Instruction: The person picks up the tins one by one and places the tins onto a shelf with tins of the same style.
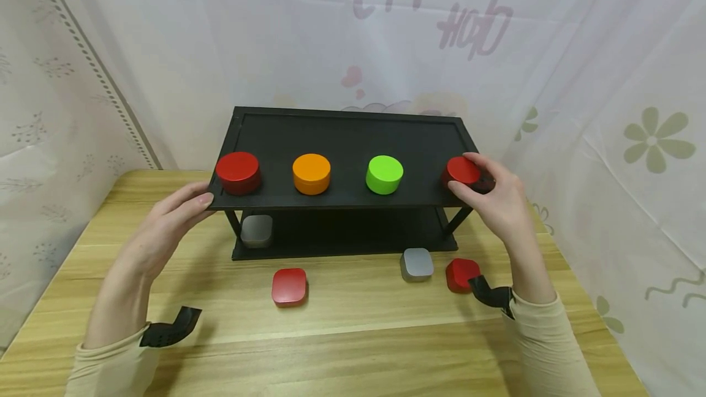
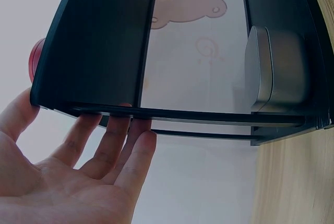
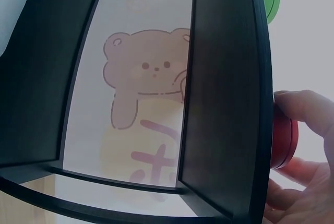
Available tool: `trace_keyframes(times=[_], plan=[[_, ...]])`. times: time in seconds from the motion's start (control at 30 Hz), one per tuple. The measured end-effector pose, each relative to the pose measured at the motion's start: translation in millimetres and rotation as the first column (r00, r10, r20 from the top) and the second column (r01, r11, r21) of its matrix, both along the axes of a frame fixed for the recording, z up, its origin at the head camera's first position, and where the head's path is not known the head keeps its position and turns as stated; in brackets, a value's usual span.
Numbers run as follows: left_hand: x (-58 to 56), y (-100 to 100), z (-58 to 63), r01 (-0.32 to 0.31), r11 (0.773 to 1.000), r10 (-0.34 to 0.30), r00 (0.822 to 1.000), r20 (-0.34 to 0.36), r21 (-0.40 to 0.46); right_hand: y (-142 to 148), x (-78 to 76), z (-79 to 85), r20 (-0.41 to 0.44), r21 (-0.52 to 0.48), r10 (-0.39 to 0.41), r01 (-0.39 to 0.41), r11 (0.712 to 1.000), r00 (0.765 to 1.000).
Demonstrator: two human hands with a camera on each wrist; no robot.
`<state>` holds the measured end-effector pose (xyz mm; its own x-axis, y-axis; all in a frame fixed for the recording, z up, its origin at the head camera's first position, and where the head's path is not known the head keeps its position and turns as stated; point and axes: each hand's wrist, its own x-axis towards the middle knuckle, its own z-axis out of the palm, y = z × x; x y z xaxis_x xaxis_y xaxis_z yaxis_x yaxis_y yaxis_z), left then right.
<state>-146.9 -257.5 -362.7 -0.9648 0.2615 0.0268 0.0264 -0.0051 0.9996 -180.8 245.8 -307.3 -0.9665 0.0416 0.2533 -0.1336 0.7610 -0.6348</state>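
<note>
A black two-tier shelf (image 1: 347,133) stands on the wooden table. My left hand (image 1: 173,219) grips the upper tier's left end, thumb at the front corner; in the left wrist view its fingers (image 2: 112,145) reach along the end bar. My right hand (image 1: 499,198) pinches a round red tin (image 1: 462,170) at the top tier's right end, thumb in front and fingers behind. That red tin (image 3: 283,138) also shows in the right wrist view, its base at the shelf top. Left of it on the same tier sit a green tin (image 1: 384,174), an orange tin (image 1: 311,174) and another red tin (image 1: 238,173).
On the lower tier's left end sits a silver square tin (image 1: 257,231). In front of the shelf, a red square tin (image 1: 289,287), a silver square tin (image 1: 417,264) and another red tin (image 1: 461,275) lie on the table (image 1: 353,348). A printed white curtain (image 1: 309,35) hangs behind.
</note>
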Motion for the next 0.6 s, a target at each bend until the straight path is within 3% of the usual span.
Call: trace_keyframes(times=[0.6], plan=[[1.1, 0.5, -0.1, -0.012, 1.000, 0.012, 1.000, 0.009, -0.018, 1.7, 0.2, 2.1, 0.055, 0.008, 0.003, -0.003, 1.000, 0.998]])
